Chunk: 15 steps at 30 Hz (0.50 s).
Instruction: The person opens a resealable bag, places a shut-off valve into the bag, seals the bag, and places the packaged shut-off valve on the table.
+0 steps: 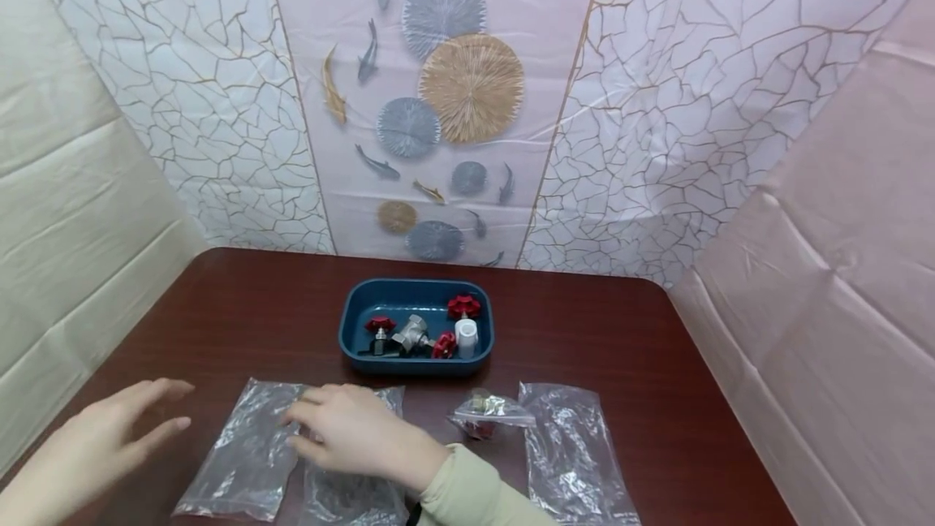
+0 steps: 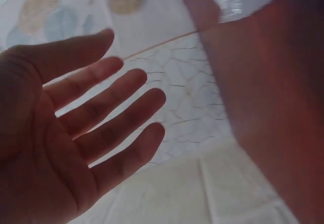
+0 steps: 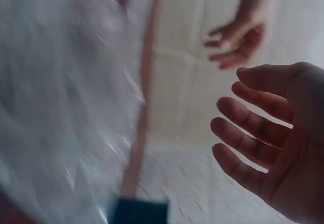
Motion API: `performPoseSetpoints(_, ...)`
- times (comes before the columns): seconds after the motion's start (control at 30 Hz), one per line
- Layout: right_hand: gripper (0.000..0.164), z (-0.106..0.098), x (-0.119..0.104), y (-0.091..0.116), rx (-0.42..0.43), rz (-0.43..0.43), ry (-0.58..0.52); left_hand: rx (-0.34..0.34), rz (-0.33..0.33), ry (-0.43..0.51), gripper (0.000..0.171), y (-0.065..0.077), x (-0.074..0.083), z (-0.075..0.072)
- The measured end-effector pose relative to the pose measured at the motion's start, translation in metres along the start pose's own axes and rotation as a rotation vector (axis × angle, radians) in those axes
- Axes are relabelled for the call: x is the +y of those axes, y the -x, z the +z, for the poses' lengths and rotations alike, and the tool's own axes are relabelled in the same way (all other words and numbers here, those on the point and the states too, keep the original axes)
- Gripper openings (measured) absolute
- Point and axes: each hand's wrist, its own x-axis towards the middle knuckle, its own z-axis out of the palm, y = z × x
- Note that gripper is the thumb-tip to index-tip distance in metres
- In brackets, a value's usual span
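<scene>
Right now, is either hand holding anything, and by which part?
Nothing is held: the left hand is empty, and the right hand is over the clear bags without gripping one.

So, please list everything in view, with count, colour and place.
Table: one, brown, below hands
Tray: one, blue, on table
Handwheels: three, red, in tray
White fitting: one, white, tray's right
Metal fitting: one, silver, tray's middle
Dark fitting: one, blackish, tray's left
Flat bags: three, clear, table's near side
Filled bag: one, clear, between flat bags
Backdrop: one, white and pink, behind table
Side sheets: two, cream and pinkish, beside table
Sleeve: one, pale green, right arm
Left hand: one, bare, left of bags
Right hand: one, bare, over bags
</scene>
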Motion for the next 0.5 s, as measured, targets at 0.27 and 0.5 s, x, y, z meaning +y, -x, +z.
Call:
performPoseSetpoints(0.27,0.040,0.037,-0.032,-0.026,-0.192,-0.053,0.164,-0.165,0.272,0.161,0.050,0.041,-0.026,0.047)
performPoseSetpoints(0.5,0.040,0.066,-0.047,-0.029,-0.416,-0.087,0.094,-0.236,0.420,0.285,0.037,0.061,-0.041,0.078)
